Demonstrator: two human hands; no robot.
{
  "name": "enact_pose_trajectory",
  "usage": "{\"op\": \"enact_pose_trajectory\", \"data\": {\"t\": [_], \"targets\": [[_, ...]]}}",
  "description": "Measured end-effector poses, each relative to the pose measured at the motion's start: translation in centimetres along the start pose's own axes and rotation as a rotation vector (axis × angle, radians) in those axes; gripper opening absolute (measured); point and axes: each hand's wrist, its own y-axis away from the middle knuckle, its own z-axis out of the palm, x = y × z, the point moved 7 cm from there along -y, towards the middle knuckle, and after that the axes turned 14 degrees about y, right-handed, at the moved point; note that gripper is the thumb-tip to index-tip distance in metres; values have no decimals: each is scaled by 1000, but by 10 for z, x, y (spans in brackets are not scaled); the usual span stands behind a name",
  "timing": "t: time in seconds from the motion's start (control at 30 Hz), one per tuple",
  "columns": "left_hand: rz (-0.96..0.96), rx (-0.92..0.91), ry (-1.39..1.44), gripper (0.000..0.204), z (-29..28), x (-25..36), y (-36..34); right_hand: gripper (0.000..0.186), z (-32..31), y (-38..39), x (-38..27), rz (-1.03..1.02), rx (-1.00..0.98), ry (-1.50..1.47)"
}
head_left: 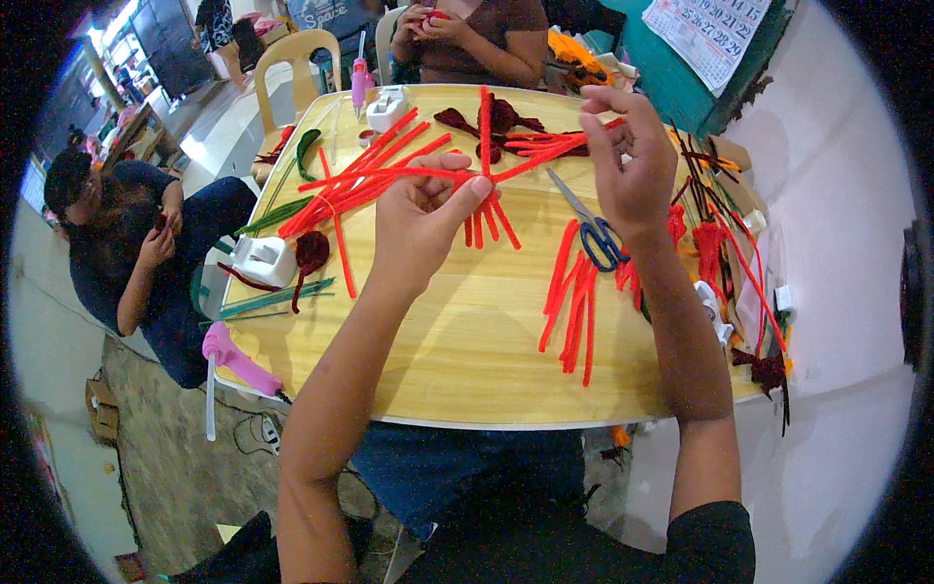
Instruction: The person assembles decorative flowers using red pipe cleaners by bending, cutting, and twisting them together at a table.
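My left hand (428,214) pinches several bright red pipe cleaners (486,136) where they cross, thumb on top, above the table's middle. My right hand (628,161) is raised to their right near a long strand's end, fingers loosely bent and apart, with nothing visible between them. Scissors with dark blue handles (601,243) lie below it, beside several cut red pieces (574,311). More red pipe cleaners (345,204) lie under and left of my left hand, and dark maroon fuzzy pieces (501,117) lie behind.
The wooden table (457,380) holds glue guns (243,360), white tape dispensers (263,258), green stems (277,302) and maroon bundles (759,370) along its edges. A person (146,253) sits at left, another (467,39) behind the table. A plastic chair (292,68) stands behind; a wall (837,195) bounds the right.
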Motion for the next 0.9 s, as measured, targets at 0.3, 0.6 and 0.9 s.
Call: {"op": "enact_pose_trajectory", "data": {"t": [0.3,0.6,0.9], "targets": [[-59,25,166,29,1,-2,-1,19,62,40,39,369,-521,-519],[-68,9,227,23,3,-1,-2,24,75,61,88,637,-520,-582],[-125,-54,109,22,-1,-8,1,28,42,27,-42,-251,-455,-380]]}}
